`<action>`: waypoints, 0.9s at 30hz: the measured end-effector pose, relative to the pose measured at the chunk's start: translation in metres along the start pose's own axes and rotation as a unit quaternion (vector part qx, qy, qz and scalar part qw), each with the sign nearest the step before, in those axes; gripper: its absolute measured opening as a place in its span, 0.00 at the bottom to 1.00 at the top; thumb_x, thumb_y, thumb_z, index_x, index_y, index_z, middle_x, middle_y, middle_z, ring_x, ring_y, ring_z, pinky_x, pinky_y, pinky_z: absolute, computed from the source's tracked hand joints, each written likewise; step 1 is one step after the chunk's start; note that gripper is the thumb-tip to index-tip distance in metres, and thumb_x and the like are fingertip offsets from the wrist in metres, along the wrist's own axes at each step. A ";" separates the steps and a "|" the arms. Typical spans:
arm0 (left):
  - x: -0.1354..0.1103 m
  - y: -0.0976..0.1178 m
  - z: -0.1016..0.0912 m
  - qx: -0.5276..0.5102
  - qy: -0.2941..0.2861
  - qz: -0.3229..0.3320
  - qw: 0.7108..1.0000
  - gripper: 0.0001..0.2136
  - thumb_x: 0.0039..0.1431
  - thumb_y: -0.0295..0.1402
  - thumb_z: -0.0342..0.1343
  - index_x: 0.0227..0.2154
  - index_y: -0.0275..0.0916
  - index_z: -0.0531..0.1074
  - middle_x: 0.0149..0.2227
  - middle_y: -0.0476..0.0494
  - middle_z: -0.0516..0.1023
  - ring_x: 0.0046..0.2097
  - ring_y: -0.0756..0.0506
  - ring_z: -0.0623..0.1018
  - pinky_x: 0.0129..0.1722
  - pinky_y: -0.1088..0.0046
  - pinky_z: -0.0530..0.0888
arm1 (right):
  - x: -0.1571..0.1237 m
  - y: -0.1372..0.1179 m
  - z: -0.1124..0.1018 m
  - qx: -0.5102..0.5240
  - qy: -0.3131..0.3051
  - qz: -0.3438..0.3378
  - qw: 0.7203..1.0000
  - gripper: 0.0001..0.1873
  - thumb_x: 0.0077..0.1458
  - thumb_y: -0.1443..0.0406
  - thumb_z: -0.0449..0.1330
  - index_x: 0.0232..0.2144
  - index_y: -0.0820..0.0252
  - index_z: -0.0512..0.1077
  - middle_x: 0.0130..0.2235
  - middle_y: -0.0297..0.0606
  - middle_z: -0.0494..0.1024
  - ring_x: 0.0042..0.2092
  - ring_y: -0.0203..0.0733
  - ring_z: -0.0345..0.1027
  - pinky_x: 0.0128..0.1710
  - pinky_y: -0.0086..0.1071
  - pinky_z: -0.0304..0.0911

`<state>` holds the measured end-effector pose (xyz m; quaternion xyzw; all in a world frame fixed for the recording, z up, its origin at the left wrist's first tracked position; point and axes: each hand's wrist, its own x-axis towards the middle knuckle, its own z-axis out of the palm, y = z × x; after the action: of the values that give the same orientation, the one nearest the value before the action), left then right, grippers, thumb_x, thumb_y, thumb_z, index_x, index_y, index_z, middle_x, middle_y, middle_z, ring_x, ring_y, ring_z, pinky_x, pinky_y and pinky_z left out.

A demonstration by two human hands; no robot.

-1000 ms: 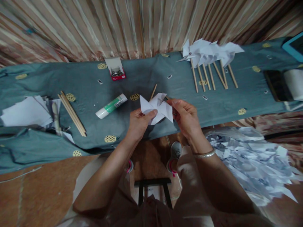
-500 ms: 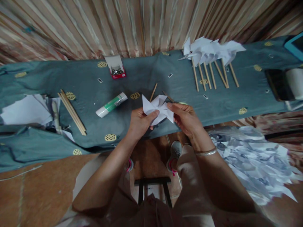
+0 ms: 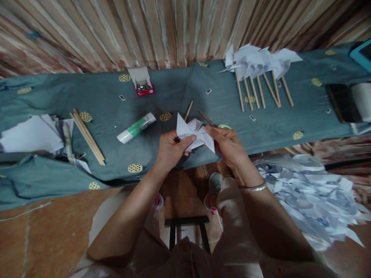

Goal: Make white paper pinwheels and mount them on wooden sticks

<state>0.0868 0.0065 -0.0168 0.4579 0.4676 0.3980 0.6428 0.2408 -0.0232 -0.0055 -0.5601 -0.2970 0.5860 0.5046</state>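
A white folded paper pinwheel (image 3: 193, 133) is held over the near edge of the table, between both hands. My left hand (image 3: 170, 150) pinches its left side with thumb and fingers closed. My right hand (image 3: 227, 143) grips its right side, fingers curled. A thin wooden stick (image 3: 188, 111) pokes out behind the pinwheel. Scissors (image 3: 211, 122) lie just beyond my right hand.
A glue stick (image 3: 136, 128), a bundle of wooden sticks (image 3: 88, 138) and white paper sheets (image 3: 31, 135) lie left on the teal cloth (image 3: 174, 88). A red pin box (image 3: 143, 88) sits at the back; finished pinwheels (image 3: 257, 65) at the right. Paper scraps (image 3: 313, 197) cover the floor.
The pinwheel has turned slightly in my hands and shifted a little right; the scissors behind my right hand have come into view.
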 end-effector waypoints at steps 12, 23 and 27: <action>0.003 -0.006 0.001 -0.045 0.041 -0.010 0.998 0.11 0.38 0.36 0.71 0.24 0.36 0.79 0.26 0.48 0.81 0.27 0.49 0.76 0.28 0.74 0.74 | -0.002 0.000 -0.002 0.014 -0.006 0.006 1.000 0.23 0.35 0.46 0.72 0.17 0.58 0.71 0.18 0.28 0.70 0.20 0.30 0.59 0.20 0.27 0.57; 0.001 -0.005 0.000 -0.067 0.027 -0.003 0.997 0.09 0.39 0.35 0.71 0.24 0.37 0.80 0.26 0.49 0.81 0.27 0.50 0.75 0.31 0.74 0.72 | 0.000 0.010 -0.007 -0.113 -0.054 -0.065 0.990 0.29 0.49 0.39 0.60 0.18 0.57 0.70 0.18 0.30 0.70 0.21 0.33 0.60 0.22 0.29 0.54; 0.002 -0.006 0.001 -0.058 0.031 -0.007 0.998 0.08 0.40 0.35 0.70 0.24 0.37 0.80 0.26 0.48 0.81 0.27 0.50 0.75 0.30 0.74 0.72 | 0.000 0.011 -0.006 -0.125 -0.052 -0.079 0.988 0.29 0.50 0.39 0.59 0.19 0.57 0.70 0.18 0.29 0.68 0.22 0.33 0.60 0.23 0.30 0.56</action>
<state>0.0884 0.0065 -0.0225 0.4041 0.4665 0.4344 0.6560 0.2443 -0.0278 -0.0165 -0.5620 -0.4371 0.5308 0.4596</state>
